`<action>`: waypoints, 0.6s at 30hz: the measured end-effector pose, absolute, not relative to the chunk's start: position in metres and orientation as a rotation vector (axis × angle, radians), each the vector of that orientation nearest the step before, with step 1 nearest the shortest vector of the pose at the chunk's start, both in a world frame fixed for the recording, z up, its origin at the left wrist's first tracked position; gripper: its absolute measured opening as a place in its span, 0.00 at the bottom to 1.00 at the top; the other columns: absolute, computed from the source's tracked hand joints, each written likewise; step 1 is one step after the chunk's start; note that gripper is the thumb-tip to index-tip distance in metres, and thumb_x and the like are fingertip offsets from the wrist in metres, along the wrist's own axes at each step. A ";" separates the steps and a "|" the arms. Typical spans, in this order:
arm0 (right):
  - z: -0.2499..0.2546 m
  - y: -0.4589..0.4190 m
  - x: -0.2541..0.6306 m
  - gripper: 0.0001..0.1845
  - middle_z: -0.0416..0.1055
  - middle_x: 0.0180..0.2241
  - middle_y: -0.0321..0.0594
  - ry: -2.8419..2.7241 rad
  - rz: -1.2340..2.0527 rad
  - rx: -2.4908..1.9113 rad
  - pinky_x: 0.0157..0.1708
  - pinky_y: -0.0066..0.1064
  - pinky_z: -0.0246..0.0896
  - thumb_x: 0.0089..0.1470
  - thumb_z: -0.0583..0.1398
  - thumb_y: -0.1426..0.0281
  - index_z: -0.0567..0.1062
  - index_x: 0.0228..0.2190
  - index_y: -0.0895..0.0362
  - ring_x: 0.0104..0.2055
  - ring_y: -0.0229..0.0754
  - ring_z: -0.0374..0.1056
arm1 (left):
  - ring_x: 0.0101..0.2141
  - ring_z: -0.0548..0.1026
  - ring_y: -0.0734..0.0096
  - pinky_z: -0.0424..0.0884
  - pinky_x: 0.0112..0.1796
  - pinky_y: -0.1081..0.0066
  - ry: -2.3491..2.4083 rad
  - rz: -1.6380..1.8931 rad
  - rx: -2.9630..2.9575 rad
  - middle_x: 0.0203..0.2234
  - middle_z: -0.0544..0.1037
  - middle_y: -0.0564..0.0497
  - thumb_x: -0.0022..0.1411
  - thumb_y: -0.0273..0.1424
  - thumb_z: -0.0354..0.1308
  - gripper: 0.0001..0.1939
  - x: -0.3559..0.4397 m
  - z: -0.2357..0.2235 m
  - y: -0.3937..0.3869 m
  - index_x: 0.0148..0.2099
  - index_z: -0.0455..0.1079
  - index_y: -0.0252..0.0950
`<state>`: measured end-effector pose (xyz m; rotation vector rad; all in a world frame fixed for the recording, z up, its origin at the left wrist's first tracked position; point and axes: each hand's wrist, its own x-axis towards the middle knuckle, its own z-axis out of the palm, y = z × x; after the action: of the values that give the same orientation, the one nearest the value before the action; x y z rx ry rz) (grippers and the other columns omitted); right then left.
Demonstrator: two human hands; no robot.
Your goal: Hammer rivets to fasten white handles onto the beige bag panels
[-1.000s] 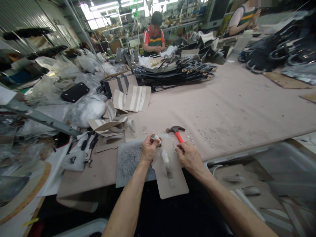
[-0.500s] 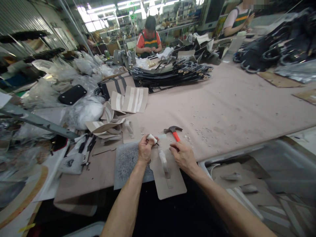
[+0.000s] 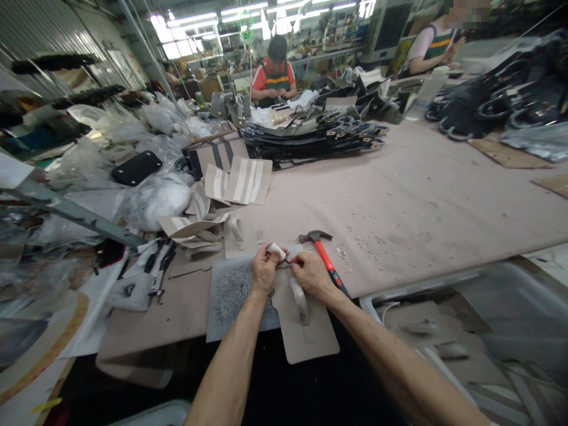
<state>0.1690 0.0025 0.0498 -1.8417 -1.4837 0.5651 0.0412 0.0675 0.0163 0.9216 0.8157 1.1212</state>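
My left hand (image 3: pixel 263 273) is closed around a white, stubby, wrapped-looking piece (image 3: pixel 276 251) with a thin dark tip. My right hand (image 3: pixel 311 274) pinches close to that tip; what is between its fingers is too small to make out. Under both hands lies a beige panel (image 3: pixel 316 346) with rounded corners, overhanging the table edge. A beige handle strap covered in clear plastic (image 3: pixel 299 299) stands up from the panel. Just beyond my right hand rests a claw hammer (image 3: pixel 325 255) with a red and black grip. A speckled grey board (image 3: pixel 231 293) extends to the left, partly beneath the panel.
More striped beige panels (image 3: pixel 248 180) are piled ahead on the left, near plastic bags (image 3: pixel 155 201). Black straps with buckles (image 3: pixel 310 142) are stacked farther back. Small bits (image 3: pixel 368 245) are scattered on the table. A bin (image 3: pixel 501 296) holds panels at right. Co-workers (image 3: pixel 273 74) sit opposite.
My right hand has moved left from beside the hammer to the tip of the white piece, uncovering the hammer's grip. My left hand still holds the white piece. The view has shifted slightly.
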 end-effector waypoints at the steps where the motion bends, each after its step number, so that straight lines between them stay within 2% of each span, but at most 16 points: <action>1: 0.050 0.003 0.169 0.07 0.76 0.29 0.39 -1.484 0.567 -1.831 0.35 0.29 0.60 0.52 0.59 0.76 0.78 0.28 0.57 0.33 0.40 0.71 | 0.34 0.81 0.63 0.76 0.41 0.64 0.814 1.125 0.915 0.34 0.82 0.47 0.50 0.43 0.70 0.25 0.041 0.016 0.068 0.45 0.69 0.34; 18: 0.048 0.006 0.169 0.06 0.73 0.26 0.37 -1.481 0.576 -1.730 0.32 0.28 0.57 0.49 0.58 0.77 0.76 0.26 0.58 0.30 0.38 0.68 | 0.34 0.81 0.64 0.77 0.41 0.63 0.807 1.148 0.891 0.34 0.81 0.48 0.52 0.42 0.69 0.21 0.041 0.019 0.067 0.42 0.70 0.34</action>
<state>0.1691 0.0059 0.0477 -1.7302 -1.4811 0.5760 0.0414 0.0674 0.0192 0.8907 0.8072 1.1475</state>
